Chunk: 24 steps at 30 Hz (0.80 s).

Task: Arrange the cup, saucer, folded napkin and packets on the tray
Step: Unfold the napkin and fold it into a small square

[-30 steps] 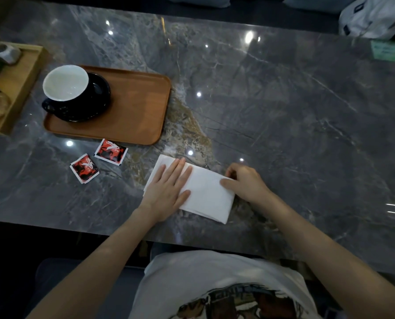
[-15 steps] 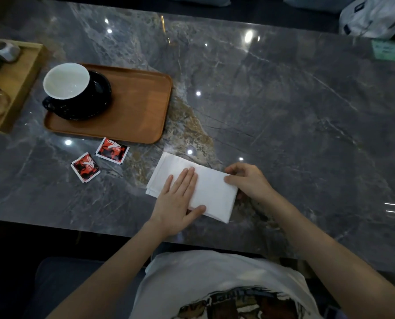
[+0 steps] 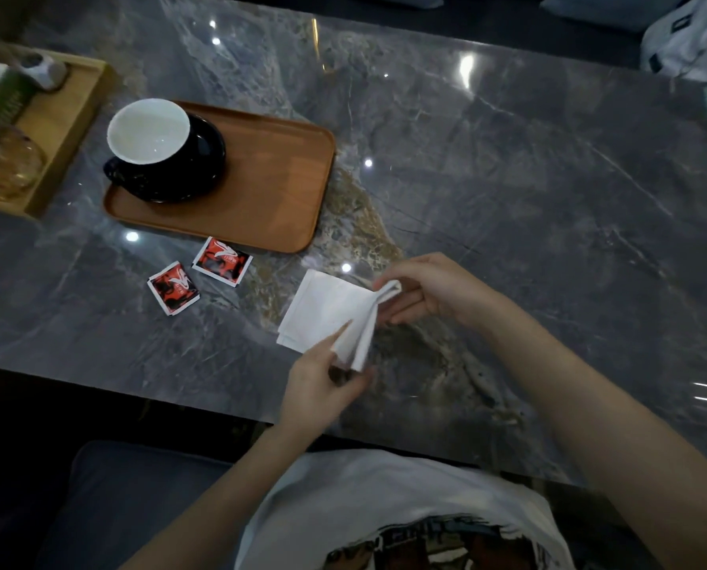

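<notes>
The person wears a white short-sleeved T-shirt [image 3: 384, 495], seen at the bottom centre of the frame. A dark printed graphic [image 3: 438, 545] with rust-red and pale patches runs across its chest at the lower edge; its detail is too dim to read. Both forearms are bare, with no sleeves reaching them. The left hand [image 3: 323, 388] and right hand [image 3: 438, 290] carry no gloves, and no rings or watch show.

We see a dim scene: ceiling lights glare as spots on the glossy table [image 3: 508, 166], whose far left corner blurs.
</notes>
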Available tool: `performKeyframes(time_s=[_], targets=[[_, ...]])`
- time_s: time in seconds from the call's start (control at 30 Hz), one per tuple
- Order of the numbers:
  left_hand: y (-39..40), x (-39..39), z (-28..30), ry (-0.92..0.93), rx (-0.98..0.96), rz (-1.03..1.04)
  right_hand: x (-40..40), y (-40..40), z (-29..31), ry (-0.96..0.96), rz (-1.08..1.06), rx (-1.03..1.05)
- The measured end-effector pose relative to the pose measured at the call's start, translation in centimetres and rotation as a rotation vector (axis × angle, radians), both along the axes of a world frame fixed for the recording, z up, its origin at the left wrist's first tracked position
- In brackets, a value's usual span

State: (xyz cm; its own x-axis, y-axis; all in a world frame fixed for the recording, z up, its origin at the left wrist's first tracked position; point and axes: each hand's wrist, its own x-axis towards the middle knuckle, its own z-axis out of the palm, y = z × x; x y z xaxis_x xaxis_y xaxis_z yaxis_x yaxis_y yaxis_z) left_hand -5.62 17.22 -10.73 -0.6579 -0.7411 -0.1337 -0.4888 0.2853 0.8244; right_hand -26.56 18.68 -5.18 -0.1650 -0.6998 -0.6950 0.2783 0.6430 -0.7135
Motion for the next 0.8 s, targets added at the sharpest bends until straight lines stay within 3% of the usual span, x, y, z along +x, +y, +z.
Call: performKeyframes(time_s=[0.07,0.13,0.23,0.37,0.6,0.8], targets=[[0.3,0.2,0.1,-0.015,0.174,0.227,0.5,-1.3,0.1,0.002,0.029,-0.003],[0.2,0.3,0.2,0.023,0.345,0.359,1.0,-2.4,-0.1,0.152,0.081,-0.007],[-0.8,0.3,0.3,0.12,0.571,0.491,1.5,-3.6,-0.7,0.444,0.182,-0.029],[-1.5,0.1,0.0,0.255,0.794,0.621,2.1,-4.1,-1.9,0.544,0.392,-0.065],[-2.2,0.3,0.5,0.189,0.87,0.7,2.8,-4.2,-3.5,0.667,0.395,-0.089],[-2.6,0.7,0.8,0.177,0.955,0.666,3.5,-4.8,-4.0,0.654,0.287,-0.061]])
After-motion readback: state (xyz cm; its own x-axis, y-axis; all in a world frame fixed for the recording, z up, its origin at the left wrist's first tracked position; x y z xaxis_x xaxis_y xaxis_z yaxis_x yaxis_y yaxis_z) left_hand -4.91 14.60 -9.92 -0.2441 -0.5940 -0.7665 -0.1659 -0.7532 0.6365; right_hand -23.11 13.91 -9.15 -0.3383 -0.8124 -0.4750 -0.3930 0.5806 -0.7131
